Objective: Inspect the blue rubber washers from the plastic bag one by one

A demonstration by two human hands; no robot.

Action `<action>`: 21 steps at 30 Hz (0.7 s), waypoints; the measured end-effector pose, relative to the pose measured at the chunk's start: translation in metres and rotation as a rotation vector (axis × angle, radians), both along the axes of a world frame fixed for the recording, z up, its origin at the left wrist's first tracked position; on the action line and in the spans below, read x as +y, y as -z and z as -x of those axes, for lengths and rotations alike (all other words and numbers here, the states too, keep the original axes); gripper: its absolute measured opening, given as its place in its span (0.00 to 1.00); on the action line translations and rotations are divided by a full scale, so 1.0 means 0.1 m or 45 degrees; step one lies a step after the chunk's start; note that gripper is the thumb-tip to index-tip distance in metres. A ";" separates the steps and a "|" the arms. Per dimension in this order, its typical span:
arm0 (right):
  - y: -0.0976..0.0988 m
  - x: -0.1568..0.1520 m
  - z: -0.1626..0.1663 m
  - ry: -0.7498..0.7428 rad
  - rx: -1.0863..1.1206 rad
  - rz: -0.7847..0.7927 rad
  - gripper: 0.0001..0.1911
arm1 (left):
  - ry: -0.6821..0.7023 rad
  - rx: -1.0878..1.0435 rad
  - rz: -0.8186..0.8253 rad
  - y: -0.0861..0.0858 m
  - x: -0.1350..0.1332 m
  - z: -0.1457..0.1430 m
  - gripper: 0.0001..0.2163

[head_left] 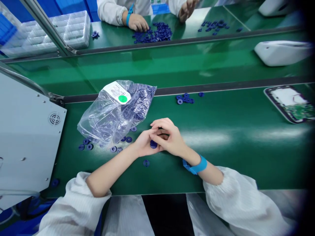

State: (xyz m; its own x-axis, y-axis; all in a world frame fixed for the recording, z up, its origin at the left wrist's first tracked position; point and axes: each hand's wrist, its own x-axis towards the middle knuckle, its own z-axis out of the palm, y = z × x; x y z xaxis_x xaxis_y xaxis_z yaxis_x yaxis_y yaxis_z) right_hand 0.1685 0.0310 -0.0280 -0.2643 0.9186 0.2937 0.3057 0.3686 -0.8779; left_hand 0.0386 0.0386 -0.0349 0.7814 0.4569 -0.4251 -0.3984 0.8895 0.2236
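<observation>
In front of me my left hand [145, 143] is turned palm up, its fingers curled around a small dark blue disc [153, 144]. My right hand [173, 139] is laid over it, thumb and fingers bent in a pinch that touches the left hand. What lies between the right fingertips is hidden. Just beyond the hands is a clear plastic bag [98, 118] with many blue discs inside and a white label [116, 91] bearing a green dot. Loose blue discs [128, 139] lie beside the bag. A single disc [146, 163] rests below my hands.
Further back is a small group of discs [184, 99]. An opened device shell with a circuit board [292, 103] lies right; a white housing [282, 52] sits behind. A grey metal box [29, 137] stands left. Across the divider, a co-worker's hand [137, 23] touches a disc pile [157, 32].
</observation>
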 end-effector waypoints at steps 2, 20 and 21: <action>-0.03 -0.01 -0.01 0.028 -0.060 -0.121 0.10 | -0.055 -0.010 0.051 -0.01 0.02 0.03 0.22; 0.05 0.08 -0.13 0.005 -0.428 -0.347 0.09 | -0.208 -0.090 0.027 -0.04 0.08 0.10 0.18; 0.05 0.08 -0.12 0.028 -0.370 -0.303 0.09 | -0.185 -0.044 -0.020 -0.03 0.07 0.10 0.16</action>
